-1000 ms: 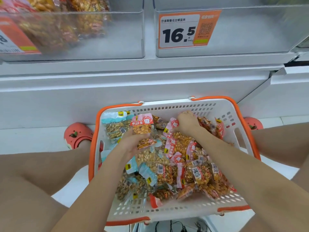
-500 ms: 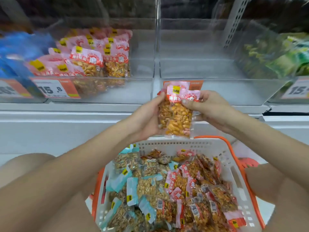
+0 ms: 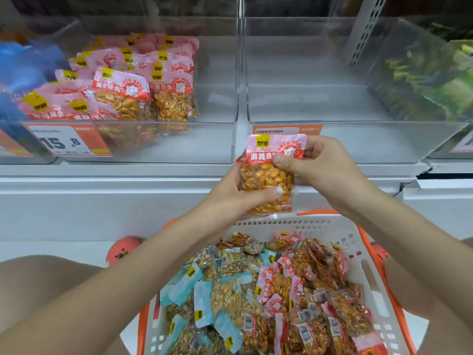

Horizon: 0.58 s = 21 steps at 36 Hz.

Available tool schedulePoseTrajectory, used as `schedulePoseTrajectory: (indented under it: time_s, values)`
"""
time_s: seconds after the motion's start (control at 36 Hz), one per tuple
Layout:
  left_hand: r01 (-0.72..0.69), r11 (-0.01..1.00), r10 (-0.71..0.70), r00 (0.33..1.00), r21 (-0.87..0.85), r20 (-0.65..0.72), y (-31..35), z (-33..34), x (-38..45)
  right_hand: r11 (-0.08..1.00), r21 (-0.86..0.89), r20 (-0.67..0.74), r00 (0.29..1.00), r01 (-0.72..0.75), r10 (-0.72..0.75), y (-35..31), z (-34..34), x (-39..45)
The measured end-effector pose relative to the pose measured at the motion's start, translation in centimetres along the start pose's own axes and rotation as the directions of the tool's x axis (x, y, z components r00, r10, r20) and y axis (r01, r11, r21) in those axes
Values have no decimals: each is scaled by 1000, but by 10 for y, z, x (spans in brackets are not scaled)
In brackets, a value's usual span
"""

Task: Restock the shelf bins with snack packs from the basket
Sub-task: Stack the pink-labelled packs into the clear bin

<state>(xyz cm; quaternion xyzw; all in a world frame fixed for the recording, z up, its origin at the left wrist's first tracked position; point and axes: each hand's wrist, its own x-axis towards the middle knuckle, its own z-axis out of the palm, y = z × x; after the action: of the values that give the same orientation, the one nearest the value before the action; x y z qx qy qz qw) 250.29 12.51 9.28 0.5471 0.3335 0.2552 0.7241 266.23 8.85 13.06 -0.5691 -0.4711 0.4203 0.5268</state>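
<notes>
Both hands hold a pink-topped pack of orange peanuts (image 3: 266,179) upright above the basket, in front of the shelf edge. My left hand (image 3: 235,193) grips its lower part from the left, thumb across the front. My right hand (image 3: 317,165) pinches its top right, thumb on the label. Below stands a white basket with an orange rim (image 3: 358,242), full of pink and light-blue snack packs (image 3: 256,298). The clear bin at the left (image 3: 212,142) holds several matching pink packs (image 3: 143,98). The clear bin in the middle (image 3: 358,139) shows nothing inside.
A bin at the far right holds green packs (image 3: 435,80); blue packs (image 3: 23,70) show at the far left. Orange price tags (image 3: 69,140) hang on the bin fronts. My bare knees flank the basket, and pink shoes (image 3: 122,249) rest on the white floor.
Both hands lifted pink packs out of the basket and brought them together in front of the shelf. Since half a second ago the pack is held a little nearer, my left thumb across it.
</notes>
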Motion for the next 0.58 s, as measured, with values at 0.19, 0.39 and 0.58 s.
schedulePoseTrajectory:
  time_s: [0.19,0.39,0.58]
  values:
    - [43,998,-39,994,35,-101,0,-1,-4,987,-160,-47,998,27,-35,5,8,-1]
    - [82,997,-82,993,-2,-91,3,1,-14,945,-8,99,940,-327,326,10,13,-17]
    - [8,951,-3,1000,309,-17,16,-8,-26,958,-38,191,939,-283,285,-1,17,-22]
